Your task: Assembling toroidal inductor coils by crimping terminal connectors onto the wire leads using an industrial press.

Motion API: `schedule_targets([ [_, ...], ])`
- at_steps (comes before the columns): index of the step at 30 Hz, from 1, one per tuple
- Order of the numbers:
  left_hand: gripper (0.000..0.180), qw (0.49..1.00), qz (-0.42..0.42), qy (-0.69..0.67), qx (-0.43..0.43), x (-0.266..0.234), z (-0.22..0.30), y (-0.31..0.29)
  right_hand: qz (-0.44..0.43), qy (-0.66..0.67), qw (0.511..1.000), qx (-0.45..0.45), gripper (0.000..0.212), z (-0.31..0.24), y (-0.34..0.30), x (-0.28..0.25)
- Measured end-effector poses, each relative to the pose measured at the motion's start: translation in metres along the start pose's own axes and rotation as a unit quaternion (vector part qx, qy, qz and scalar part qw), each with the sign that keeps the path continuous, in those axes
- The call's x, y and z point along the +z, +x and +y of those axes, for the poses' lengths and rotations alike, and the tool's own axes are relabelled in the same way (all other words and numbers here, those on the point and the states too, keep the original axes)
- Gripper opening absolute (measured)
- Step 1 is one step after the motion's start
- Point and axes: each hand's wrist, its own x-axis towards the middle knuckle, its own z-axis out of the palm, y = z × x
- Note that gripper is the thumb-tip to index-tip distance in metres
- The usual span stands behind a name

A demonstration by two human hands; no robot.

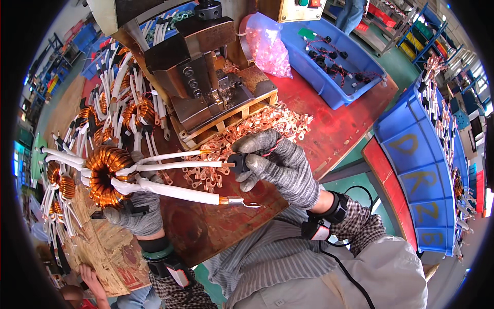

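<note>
My left hand [139, 215], in a grey knit glove, is closed around the underside of a copper-wound ring coil [105, 180]. White-sleeved leads [170, 193] run from the coil toward the right; the nearest one ends in a silver-coloured terminal lug [243, 203]. My right hand [283, 170], gloved the same way, pinches a small black block [238, 163] with a thin red wire. The bare copper end of the middle lead meets this block; whether it passes into it, I cannot tell. Another lead with a copper tip lies just above.
Behind my hands stands a metal press [206, 77] on a wooden base. Loose copper lugs [257, 123] are heaped around it. More ring coils [139, 113] lie at the left. A pink-filled bag [267, 46] and blue tray [327, 90] sit at the back; a blue crate [422, 170] stands right.
</note>
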Motion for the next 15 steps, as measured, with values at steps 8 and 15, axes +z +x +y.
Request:
schedule_targets([
  [8,0.098,0.994,0.050,0.077,0.062,0.014,-0.008,0.003,-0.001,-0.032,0.999,-0.027,0.019,-0.007,-0.003,0.003],
  [15,0.103,0.992,-0.002,0.123,0.010,0.012,-0.003,0.002,-0.052,-0.286,0.947,-0.139,0.026,-0.019,0.009,-0.001],
])
